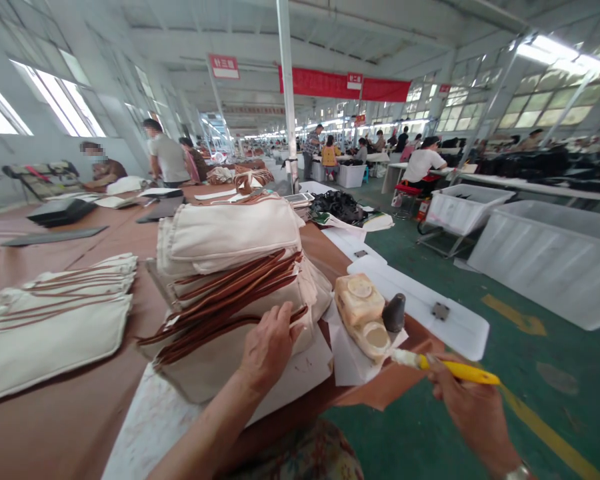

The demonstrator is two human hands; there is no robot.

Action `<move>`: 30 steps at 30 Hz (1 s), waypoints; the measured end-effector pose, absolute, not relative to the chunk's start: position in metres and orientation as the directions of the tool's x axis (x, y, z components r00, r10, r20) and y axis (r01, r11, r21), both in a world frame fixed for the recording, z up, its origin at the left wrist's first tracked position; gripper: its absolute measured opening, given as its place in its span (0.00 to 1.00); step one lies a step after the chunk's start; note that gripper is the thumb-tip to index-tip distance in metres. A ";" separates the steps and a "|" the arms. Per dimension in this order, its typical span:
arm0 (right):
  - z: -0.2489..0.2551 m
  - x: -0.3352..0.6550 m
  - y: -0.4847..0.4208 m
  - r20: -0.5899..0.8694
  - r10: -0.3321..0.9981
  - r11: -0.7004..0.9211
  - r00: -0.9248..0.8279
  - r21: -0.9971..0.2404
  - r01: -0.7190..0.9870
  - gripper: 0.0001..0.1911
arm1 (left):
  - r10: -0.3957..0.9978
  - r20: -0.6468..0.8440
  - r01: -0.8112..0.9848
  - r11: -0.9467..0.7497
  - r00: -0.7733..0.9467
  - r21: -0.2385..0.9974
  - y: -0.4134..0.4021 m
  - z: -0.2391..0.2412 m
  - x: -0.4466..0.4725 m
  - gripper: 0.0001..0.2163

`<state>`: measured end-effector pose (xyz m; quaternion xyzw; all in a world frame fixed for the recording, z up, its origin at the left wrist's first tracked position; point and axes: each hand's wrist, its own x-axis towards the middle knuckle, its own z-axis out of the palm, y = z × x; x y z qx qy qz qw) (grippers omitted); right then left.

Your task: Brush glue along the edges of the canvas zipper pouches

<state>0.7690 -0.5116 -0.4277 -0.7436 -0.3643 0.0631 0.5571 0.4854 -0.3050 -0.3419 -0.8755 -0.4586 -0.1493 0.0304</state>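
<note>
My right hand (473, 407) grips a brush by its yellow handle (467, 371). The brush's whitish bristles (404, 358) are at the lip of a stained, cream plastic glue container (363, 300) with round openings. Beside that container stands a dark grey cone (395, 313). My left hand (270, 343) has its fingers curled over the right-hand edge of a cream fabric piece (195, 373) with brown edging, low in a stack. Above it lie several brown-edged pieces (235, 287), topped by more cream pieces (235, 230).
More cream pieces (55, 327) are laid overlapping on the brown-covered table (55, 433) at left. White boards (430, 307) jut out at right. White bins (555, 257) stand on the green floor beyond. Dark sheets (63, 211) and several co-workers are further back.
</note>
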 end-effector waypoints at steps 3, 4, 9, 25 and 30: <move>-0.405 0.761 -0.516 0.227 0.533 -0.104 0.815 -0.939 0.329 0.21 | 0.777 0.313 0.792 -0.601 0.547 0.107 -0.305 -0.344 0.483 0.12; -0.396 0.757 -0.514 0.197 0.523 -0.062 0.829 -0.962 0.268 0.21 | 0.769 0.335 0.779 -0.612 0.544 0.138 -0.304 -0.345 0.482 0.11; -0.356 0.728 -0.486 0.151 0.534 0.271 0.832 -0.963 0.001 0.16 | 0.752 0.416 0.596 -0.659 0.510 0.459 -0.305 -0.342 0.469 0.10; -0.316 0.650 -0.420 0.501 0.695 0.406 0.516 -0.866 0.294 0.09 | 0.786 0.229 0.377 -0.502 0.575 0.779 -0.333 -0.309 0.443 0.06; -0.307 0.646 -0.431 0.524 0.648 0.401 0.552 -0.851 0.338 0.08 | 0.783 0.259 0.363 -0.518 0.565 0.775 -0.337 -0.308 0.441 0.05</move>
